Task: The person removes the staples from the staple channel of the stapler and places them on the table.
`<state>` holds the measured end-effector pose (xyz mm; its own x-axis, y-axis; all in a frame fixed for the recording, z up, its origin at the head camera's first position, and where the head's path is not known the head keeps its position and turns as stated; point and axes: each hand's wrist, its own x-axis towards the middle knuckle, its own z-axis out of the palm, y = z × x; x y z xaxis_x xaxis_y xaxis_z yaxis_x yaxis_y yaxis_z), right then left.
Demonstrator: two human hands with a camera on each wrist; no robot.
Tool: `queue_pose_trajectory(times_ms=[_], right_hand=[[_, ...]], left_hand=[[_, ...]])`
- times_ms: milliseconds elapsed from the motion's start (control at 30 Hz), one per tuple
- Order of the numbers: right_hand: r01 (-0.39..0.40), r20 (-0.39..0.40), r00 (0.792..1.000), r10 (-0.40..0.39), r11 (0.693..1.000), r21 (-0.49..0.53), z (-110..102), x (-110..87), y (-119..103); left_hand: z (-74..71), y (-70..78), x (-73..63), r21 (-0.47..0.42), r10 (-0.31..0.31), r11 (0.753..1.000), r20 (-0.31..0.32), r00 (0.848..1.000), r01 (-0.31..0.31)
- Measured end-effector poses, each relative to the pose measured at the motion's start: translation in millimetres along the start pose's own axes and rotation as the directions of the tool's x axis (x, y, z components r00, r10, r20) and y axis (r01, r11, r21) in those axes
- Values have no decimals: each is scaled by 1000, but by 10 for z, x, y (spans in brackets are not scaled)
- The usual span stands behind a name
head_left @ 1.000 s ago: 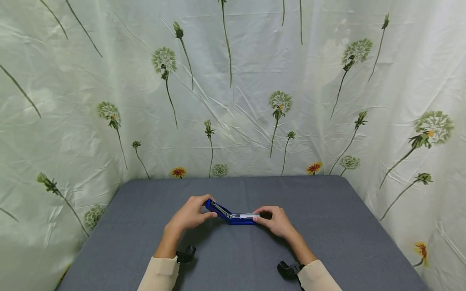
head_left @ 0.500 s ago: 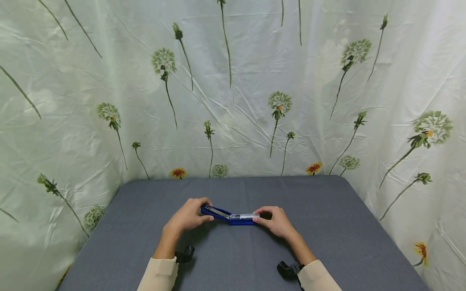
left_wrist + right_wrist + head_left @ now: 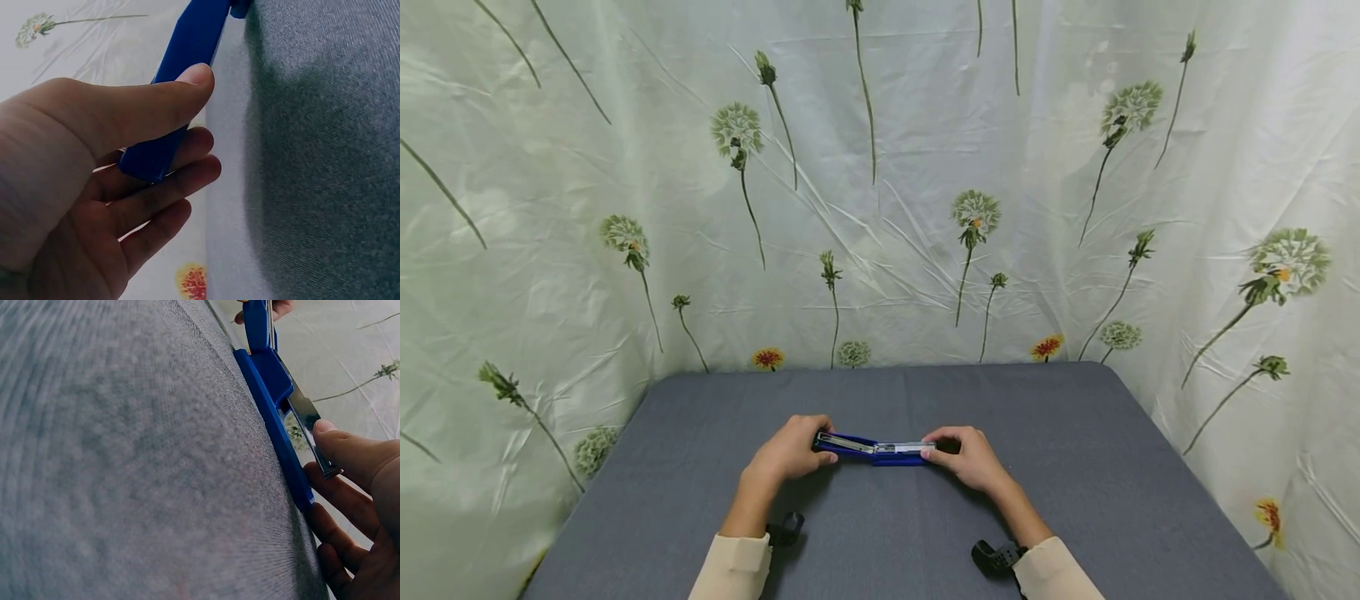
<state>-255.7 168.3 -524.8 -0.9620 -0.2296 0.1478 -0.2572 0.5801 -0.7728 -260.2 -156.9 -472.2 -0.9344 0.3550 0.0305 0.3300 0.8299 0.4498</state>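
A blue stapler (image 3: 898, 459) lies folded wide open over the middle of the table, its base to the right and its top arm swung out to the left. My left hand (image 3: 792, 448) pinches the end of the blue top arm (image 3: 192, 40) between thumb and fingers, the arm tilted slightly up. My right hand (image 3: 967, 458) grips the other end: in the right wrist view its thumb presses on the metal staple magazine (image 3: 304, 407), with fingers under it by the tip of the blue base (image 3: 281, 444). A gap shows between magazine and base.
Grey cloth covers the table (image 3: 1037, 417). Behind it and at both sides hangs a pale curtain (image 3: 910, 292) printed with dandelions. A black strap device (image 3: 995, 557) sits on my right wrist, and another (image 3: 786, 529) on my left.
My left hand has lowered the stapler's top arm outward to the left, so the stapler lies nearly flat. My right hand keeps its grip in place.
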Motion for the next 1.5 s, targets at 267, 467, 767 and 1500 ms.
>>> queue_pose_trajectory(times_ms=[267, 467, 767, 1500], right_hand=[[32, 3, 999, -32, 999, 3, -9, 3, 21], [36, -1, 999, -36, 999, 3, 1, 2, 19], [61, -2, 998, -61, 998, 13, 3, 12, 19], [58, -7, 998, -58, 998, 19, 12, -1, 29]], left_hand=[[9, 163, 16, 8, 100, 995, -58, 993, -100], [148, 364, 60, 63, 200, 979, -156, 967, -192], [411, 530, 148, 163, 283, 954, -199, 938, -253], [596, 646, 145, 260, 288, 936, -181, 940, -237]])
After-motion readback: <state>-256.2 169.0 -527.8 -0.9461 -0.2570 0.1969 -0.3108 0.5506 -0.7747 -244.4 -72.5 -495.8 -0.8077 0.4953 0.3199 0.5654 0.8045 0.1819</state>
